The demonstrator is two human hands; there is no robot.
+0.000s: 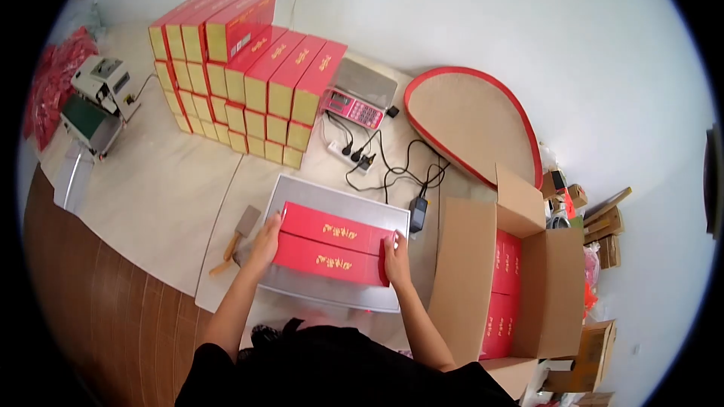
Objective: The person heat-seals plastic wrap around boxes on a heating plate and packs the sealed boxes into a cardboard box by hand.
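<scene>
Two red boxes with gold lettering point(332, 244) lie side by side over a grey metal tray point(339, 203). My left hand point(265, 241) is closed on their left ends, and my right hand point(397, 258) grips their right ends. The undersides of the boxes are hidden. Just left of the tray lies a tool with a flat head and wooden handle point(240, 234). To the right, an open cardboard carton point(464, 271) holds several similar red boxes point(501, 324).
Several red and gold boxes stand stacked point(249, 83) at the back left. Beside them are a scale point(360, 102), a power strip point(351, 157) with black cables and a red-rimmed round tray point(475, 120). A machine point(102, 90) stands at far left.
</scene>
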